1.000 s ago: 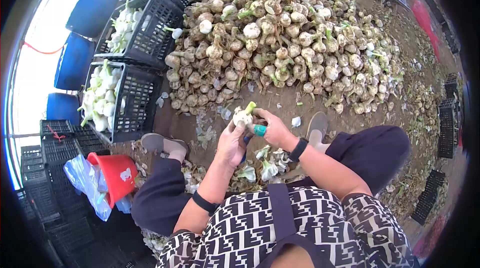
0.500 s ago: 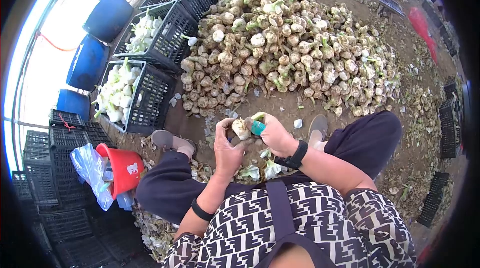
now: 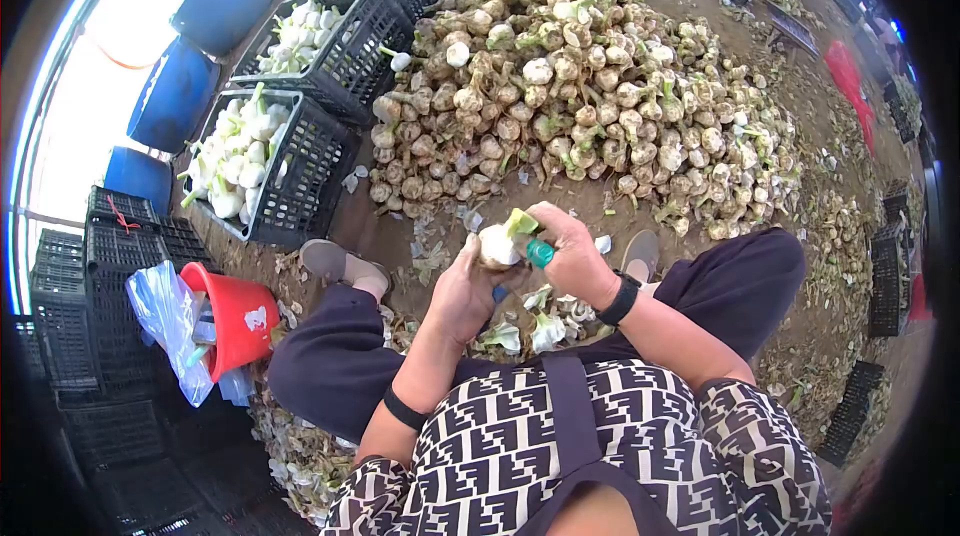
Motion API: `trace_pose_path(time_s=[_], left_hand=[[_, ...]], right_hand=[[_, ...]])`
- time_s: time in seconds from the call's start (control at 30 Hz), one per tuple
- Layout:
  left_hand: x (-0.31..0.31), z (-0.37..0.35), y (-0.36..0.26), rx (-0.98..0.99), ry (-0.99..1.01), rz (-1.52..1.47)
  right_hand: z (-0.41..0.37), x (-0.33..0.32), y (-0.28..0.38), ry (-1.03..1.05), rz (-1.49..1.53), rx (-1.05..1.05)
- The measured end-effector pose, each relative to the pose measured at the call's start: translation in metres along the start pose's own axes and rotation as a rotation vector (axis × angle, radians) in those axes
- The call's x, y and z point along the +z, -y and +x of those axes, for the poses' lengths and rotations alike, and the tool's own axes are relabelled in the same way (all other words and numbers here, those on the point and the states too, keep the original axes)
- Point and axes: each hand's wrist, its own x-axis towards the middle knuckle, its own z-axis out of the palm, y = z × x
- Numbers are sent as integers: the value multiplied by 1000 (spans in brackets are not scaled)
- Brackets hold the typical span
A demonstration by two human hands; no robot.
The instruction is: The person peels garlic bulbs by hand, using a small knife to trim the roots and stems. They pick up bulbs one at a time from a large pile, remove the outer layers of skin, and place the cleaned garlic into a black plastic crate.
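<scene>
In front of my lap my left hand [image 3: 462, 294] cups a garlic bulb [image 3: 497, 249], its fingers wrapped round the underside. The bulb is mostly white, with a short yellow-green stem [image 3: 520, 223] pointing up and to the right. My right hand [image 3: 572, 256] is closed at the stem side of the bulb, and a teal wrap [image 3: 540, 253] covers its thumb. A small patch of blue [image 3: 499, 293] shows by my left fingers. Peeled garlic leaves and skins [image 3: 548, 330] lie on the ground below my hands.
Beyond my feet rises a large heap of unpeeled garlic [image 3: 600, 96]. To the left, a black crate [image 3: 305, 181] holds white bulbs, with another filled crate [image 3: 350, 66] behind. A red bucket [image 3: 245, 321] with plastic bags stands near my left knee, beside stacked black crates [image 3: 110, 296].
The bulb between my hands now shows more clean white surface and its stem stands more upright. My right hand has moved slightly right and up; the view has shifted a little.
</scene>
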Motion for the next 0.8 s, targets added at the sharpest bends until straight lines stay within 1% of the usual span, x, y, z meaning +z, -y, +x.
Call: trace_pose_path(time_s=[0.03,0.07,0.1,0.13,0.17,0.23,0.27,0.3,0.37,0.4,0.43,0.5,0.53,0.57,0.6,0.63,0.67,0.73,0.77,0.8], left_hand=[[3,0,2,68,-91,84],[-5,0,3,143,-24,264],[-5,0,5,138,-27,260],[-4,1,6,153,-35,211],[-1,1,6,169,-41,164],[3,0,4,158,-36,116],[2,0,3,145,-11,67],[2,0,3,130,14,18],[11,-2,1,117,41,15],[13,-4,0,111,60,10],[12,-4,0,109,60,11],[6,-6,0,114,133,70],[4,-7,-1,113,133,70],[1,-9,-2,79,59,39],[0,-9,-3,45,-12,10],[-2,-5,-5,49,-9,14],[-5,-3,-3,84,-45,13],[-7,2,4,123,-132,-20],[-4,3,6,125,-133,-25],[1,3,6,133,-105,3]], right_hand=[[0,0,3,3,1,5],[-1,-2,9,24,-81,-106],[-3,-3,14,45,-164,-217],[-3,-3,15,13,-239,-303],[-3,-5,13,13,-238,-301],[-1,-12,5,66,265,29],[1,-17,-3,61,414,104],[0,-18,-8,54,412,104],[-1,-20,-10,27,814,308],[-1,-17,-9,-97,826,299],[0,-20,-8,-100,827,298],[12,-35,-9,-372,826,388],[23,-44,-24,-465,567,309],[28,-59,-35,-361,138,258],[22,-61,-45,-142,-275,233],[14,-57,-47,85,-684,197],[6,-47,-28,207,-750,207],[1,-31,6,117,-496,3],[2,-24,16,73,-360,-83],[3,-17,15,35,-446,-220]])
